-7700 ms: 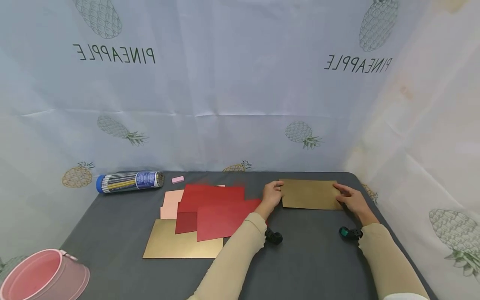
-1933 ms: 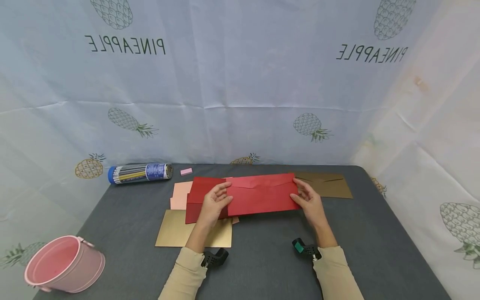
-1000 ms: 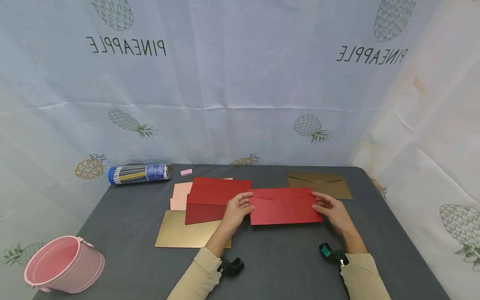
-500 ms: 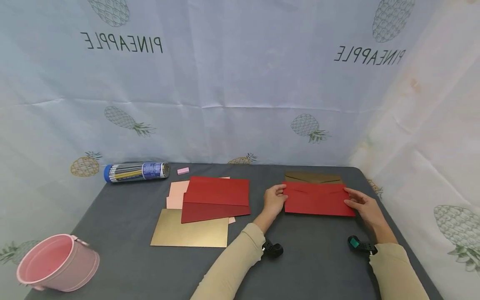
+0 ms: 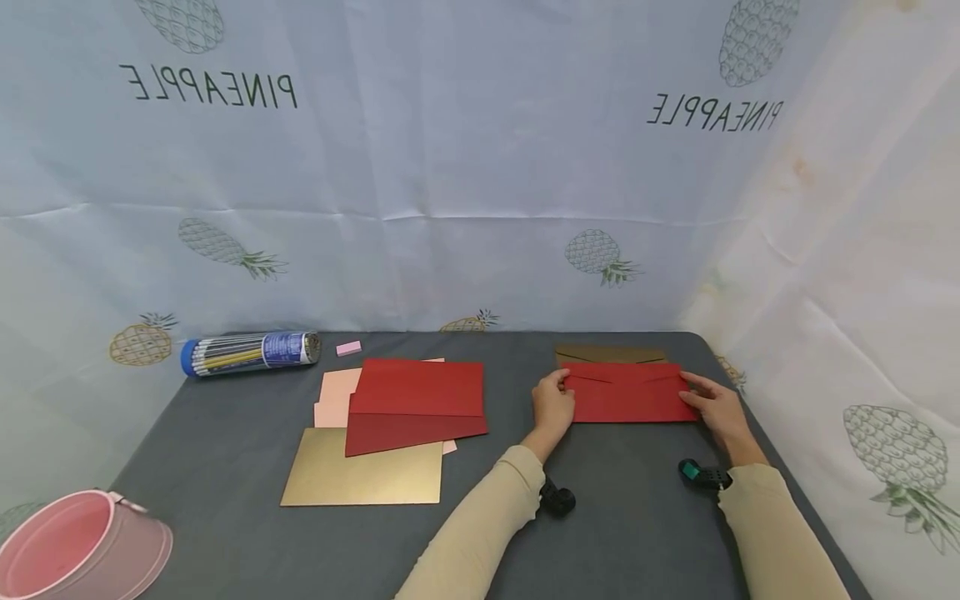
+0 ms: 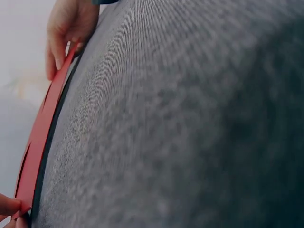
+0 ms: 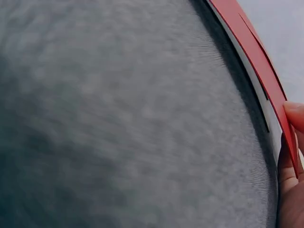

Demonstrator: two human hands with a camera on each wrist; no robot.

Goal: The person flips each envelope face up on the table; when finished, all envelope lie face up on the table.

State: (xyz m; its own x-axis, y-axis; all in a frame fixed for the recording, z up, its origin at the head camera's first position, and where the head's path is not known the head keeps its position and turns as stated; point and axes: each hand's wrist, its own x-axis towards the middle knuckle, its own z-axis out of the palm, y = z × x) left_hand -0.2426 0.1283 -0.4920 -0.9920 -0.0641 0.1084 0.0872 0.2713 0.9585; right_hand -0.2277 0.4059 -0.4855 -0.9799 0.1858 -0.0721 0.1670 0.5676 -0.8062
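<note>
In the head view a red envelope, flap side up, is held level by both hands at the table's back right. The left hand pinches its left end between thumb and fingers, and the right hand pinches the right end. Behind it, a gold-brown envelope lies flap up, mostly hidden by the red one. The right wrist view has the red envelope edge-on, a pale gap under it, with the right thumb on top. From the left wrist, the red envelope stretches between both hands.
To the left, two red envelopes overlap pink ones and a gold envelope. A pencil tub and a pink eraser-like block lie at the back. A pink bucket stands front left.
Both hands earlier laid down the gold-brown envelope, then took a red one from the pile. They have carried it right, in front of and partly over the gold-brown one, and lowered it.
</note>
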